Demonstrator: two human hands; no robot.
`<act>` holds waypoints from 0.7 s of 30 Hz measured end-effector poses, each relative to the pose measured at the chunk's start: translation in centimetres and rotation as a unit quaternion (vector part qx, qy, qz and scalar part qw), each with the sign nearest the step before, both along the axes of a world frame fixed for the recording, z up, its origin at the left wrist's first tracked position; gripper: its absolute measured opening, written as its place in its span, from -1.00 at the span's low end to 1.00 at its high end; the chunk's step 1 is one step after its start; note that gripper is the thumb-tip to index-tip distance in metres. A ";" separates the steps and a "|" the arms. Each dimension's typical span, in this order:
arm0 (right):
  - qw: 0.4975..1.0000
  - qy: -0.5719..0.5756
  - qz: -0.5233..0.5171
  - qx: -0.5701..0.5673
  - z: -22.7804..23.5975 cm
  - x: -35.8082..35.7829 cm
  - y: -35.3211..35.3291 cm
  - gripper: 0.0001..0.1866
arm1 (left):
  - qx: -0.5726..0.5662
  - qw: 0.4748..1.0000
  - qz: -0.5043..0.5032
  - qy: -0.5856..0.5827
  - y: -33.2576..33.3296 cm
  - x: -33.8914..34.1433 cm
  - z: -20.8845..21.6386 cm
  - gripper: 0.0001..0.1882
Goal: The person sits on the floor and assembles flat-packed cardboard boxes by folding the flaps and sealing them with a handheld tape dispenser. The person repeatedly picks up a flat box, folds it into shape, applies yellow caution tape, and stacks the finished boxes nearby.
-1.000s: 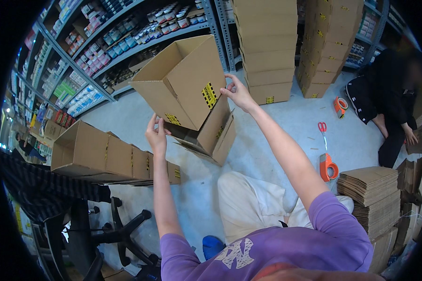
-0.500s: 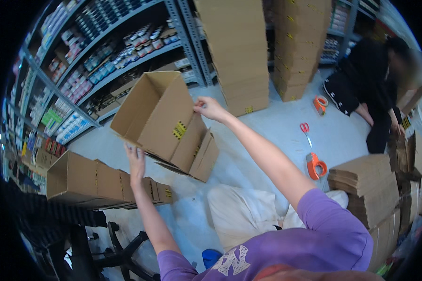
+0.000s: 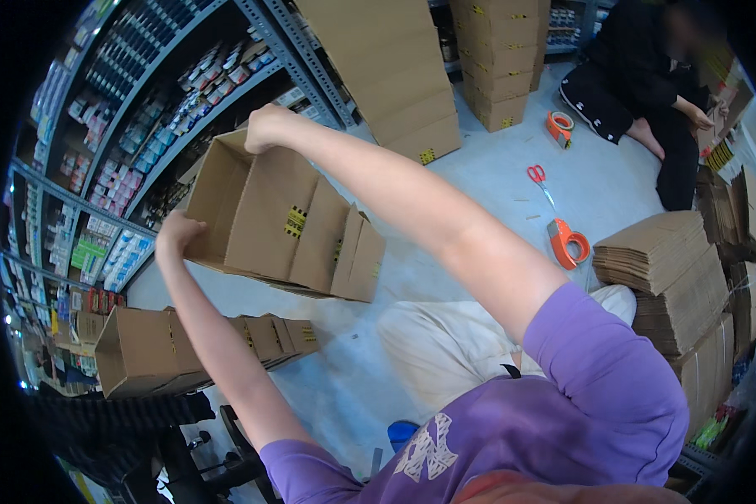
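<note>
A stack of open-topped cardboard boxes stands before me, and both my hands are at its uppermost cardboard box (image 3: 269,206). My left hand (image 3: 179,233) grips the left rim, its thumb over the edge on the inside. Across the opening, my right hand (image 3: 269,128) is bent down over the far rim; its fingertips are partly hidden behind the wrist and the cardboard. Black-and-yellow tape marks the box's side. Inside, the visible part of the box is bare cardboard.
A second box stack (image 3: 143,349) stands at left, near an office chair (image 3: 227,470). Scissors (image 3: 542,185), two orange tape dispensers (image 3: 569,244) and flattened cartons (image 3: 655,252) lie to the right. Tall box towers (image 3: 386,76), stocked shelves (image 3: 143,109) and a seated person (image 3: 638,92) are beyond.
My right hand has moved from the box's right side up to its far rim. My left hand has shifted left and up onto the left rim. The view has shifted too.
</note>
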State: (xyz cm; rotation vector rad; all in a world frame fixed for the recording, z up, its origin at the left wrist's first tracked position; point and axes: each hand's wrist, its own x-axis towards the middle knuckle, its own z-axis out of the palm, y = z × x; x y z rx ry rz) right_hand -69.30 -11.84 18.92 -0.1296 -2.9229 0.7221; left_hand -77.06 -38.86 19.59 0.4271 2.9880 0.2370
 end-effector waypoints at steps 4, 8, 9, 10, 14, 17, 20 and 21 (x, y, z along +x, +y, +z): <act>0.995 0.011 0.025 0.096 -1.7 -0.7 -0.7 -0.60 | -0.077 0.990 0.010 0.118 1.4 2.3 -2.6 -0.67; 0.997 0.032 0.028 0.064 -3.0 -0.9 -0.3 -0.66 | -0.034 0.987 -0.042 0.148 1.7 3.3 -3.0 -0.66; 0.998 0.039 0.029 0.051 -3.4 -1.1 -0.7 -0.65 | -0.028 0.986 -0.062 0.150 1.1 3.1 -3.0 -0.66; 0.997 0.042 0.022 0.059 -3.7 -1.6 -0.7 -0.64 | -0.033 0.982 -0.073 0.173 0.2 1.5 -3.8 -0.67; 0.999 0.043 0.011 0.014 -6.0 -2.2 0.0 -0.68 | -0.004 0.991 -0.040 0.130 1.1 1.9 -4.9 -0.62; 0.999 0.035 0.030 0.026 -6.5 -2.9 -0.9 -0.72 | 0.036 0.988 -0.071 0.135 -2.6 -1.7 -7.6 -0.61; 0.997 0.074 -0.020 0.007 -8.1 -4.4 0.3 -0.74 | 0.016 0.985 -0.088 0.145 -0.3 -0.8 -7.4 -0.60; 0.996 0.075 0.004 0.041 -8.1 -4.3 0.0 -0.73 | 0.042 0.983 -0.091 0.157 -0.5 -0.2 -7.2 -0.63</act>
